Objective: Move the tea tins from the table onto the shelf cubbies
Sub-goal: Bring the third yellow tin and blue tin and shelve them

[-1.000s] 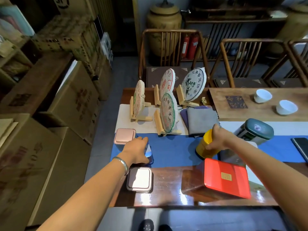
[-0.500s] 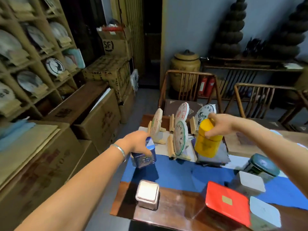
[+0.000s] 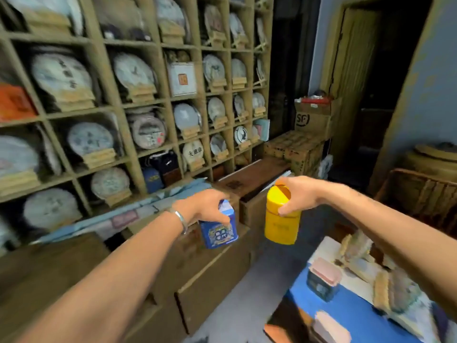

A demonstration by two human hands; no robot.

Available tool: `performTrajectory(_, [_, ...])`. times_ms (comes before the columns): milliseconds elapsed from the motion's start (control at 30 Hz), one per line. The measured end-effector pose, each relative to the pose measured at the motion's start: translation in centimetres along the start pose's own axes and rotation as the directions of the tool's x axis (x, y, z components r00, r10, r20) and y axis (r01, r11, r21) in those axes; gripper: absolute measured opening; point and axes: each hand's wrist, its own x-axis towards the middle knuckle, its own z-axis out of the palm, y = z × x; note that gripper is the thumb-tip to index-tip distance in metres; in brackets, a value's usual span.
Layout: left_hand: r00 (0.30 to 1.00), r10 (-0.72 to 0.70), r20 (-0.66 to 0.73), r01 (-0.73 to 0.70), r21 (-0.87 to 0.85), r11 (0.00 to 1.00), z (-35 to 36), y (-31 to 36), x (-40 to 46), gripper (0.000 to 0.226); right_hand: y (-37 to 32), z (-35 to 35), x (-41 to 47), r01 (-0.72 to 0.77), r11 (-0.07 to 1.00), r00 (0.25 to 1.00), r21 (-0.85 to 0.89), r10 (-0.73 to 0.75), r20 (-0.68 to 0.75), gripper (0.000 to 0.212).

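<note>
My left hand (image 3: 206, 206) grips a small blue square tea tin (image 3: 218, 231) by its top, held in the air over the cardboard boxes. My right hand (image 3: 295, 194) holds a yellow round tea tin (image 3: 280, 225) by its lid, just right of the blue one. Both tins hang in front of the wooden shelf cubbies (image 3: 138, 102), which fill the left and centre of the view. On the table (image 3: 346, 310) at lower right stands another square tin with a pink lid (image 3: 322, 280), blurred.
Most cubbies hold round tea cakes on stands; one lower cubby (image 3: 160, 169) holds dark tins. Stacked cardboard boxes (image 3: 210, 276) stand between me and the shelf. A doorway and a box marked SF (image 3: 312, 117) lie at the right. Tea cakes on stands (image 3: 385, 285) sit on the table.
Both hands lifted their tins off the table and carried them left. My view swung from the table to the shelf wall, so the table now sits at lower right.
</note>
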Motion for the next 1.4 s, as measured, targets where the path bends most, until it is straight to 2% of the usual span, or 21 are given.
performTrajectory(67, [0.996, -0.083, -0.041, 0.083, -0.008, 0.997, -1.3, -4.5, -3.9, 0.041, -5.2, -0.4, 2.3, 0.08, 0.997, 0.997, -0.009, -0.081, -0.018, 0.078])
performTrajectory(200, [0.963, -0.26, -0.07, 0.254, -0.081, 0.964, -3.8, -13.4, -12.7, 0.056, -16.7, -0.6, 6.4, 0.269, 0.963, 0.963, 0.017, -0.268, -0.005, 0.085])
performTrajectory(300, [0.925, -0.37, -0.082, 0.365, -0.074, 0.928, -5.4, -20.3, -19.7, 0.05, -26.5, -0.4, 9.2, 0.403, 0.915, 0.914, 0.03, -0.404, 0.04, 0.091])
performTrajectory(533, [0.786, -0.594, -0.172, 0.582, -0.119, 0.804, -8.8, -33.2, -36.1, 0.057, -48.3, 0.5, 13.9, 0.639, 0.757, 0.756, 0.132, -0.651, 0.068, 0.085])
performTrajectory(700, [0.681, -0.708, -0.188, 0.693, -0.15, 0.706, -9.6, -39.5, -45.5, 0.056, -60.5, 0.1, 15.6, 0.732, 0.672, 0.669, 0.112, -0.74, 0.073, 0.094])
performTrajectory(833, [0.622, -0.763, -0.177, 0.751, -0.141, 0.645, -9.9, -44.2, -50.2, 0.054, -67.6, -1.1, 17.4, 0.79, 0.609, 0.605, 0.07, -0.793, 0.071, 0.086])
performTrajectory(1033, [0.585, -0.793, -0.171, 0.786, -0.12, 0.606, -12.3, -51.7, -52.3, 0.063, -75.7, -4.0, 23.1, 0.861, 0.508, 0.508, -0.025, -0.861, 0.016, 0.071])
performTrajectory(1167, [0.55, -0.809, -0.209, 0.803, -0.133, 0.581, -15.1, -57.0, -51.5, 0.063, -80.0, -7.2, 28.6, 0.873, 0.488, 0.488, -0.009, -0.873, 0.013, 0.063])
performTrajectory(1300, [0.528, -0.825, -0.202, 0.816, -0.149, 0.559, -17.7, -62.3, -50.2, 0.075, -83.7, -11.1, 34.0, 0.869, 0.492, 0.491, -0.06, -0.871, -0.024, 0.056])
performTrajectory(1400, [0.545, -0.814, -0.202, 0.803, -0.153, 0.575, -19.0, -65.8, -49.2, 0.066, -86.4, -13.5, 37.2, 0.865, 0.492, 0.49, -0.102, -0.871, -0.039, 0.057])
